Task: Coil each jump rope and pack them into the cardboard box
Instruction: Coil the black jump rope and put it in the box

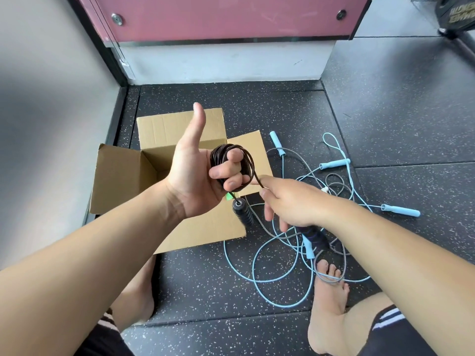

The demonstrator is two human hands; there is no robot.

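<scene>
My left hand (pixel 195 176) is raised over the open cardboard box (pixel 123 173), thumb up, fingers curled round a coil of dark brown jump rope (pixel 226 155). One black ribbed handle (pixel 243 211) of that rope hangs below the hand. My right hand (pixel 290 201) pinches the rope's free strand just right of the coil. A second dark handle (pixel 316 236) shows under my right wrist; whether the hand holds it is hidden. Light blue jump ropes (pixel 257 273) and a grey rope (pixel 334 183) lie tangled on the floor to the right, their blue handles (pixel 401 210) spread out.
The box stands on dark speckled rubber flooring (pixel 398 124) with its flaps spread outward. My bare feet (pixel 329 299) rest on the floor, the right one among the loose ropes. A grey wall is on the left and a pink panel (pixel 226 16) behind the box.
</scene>
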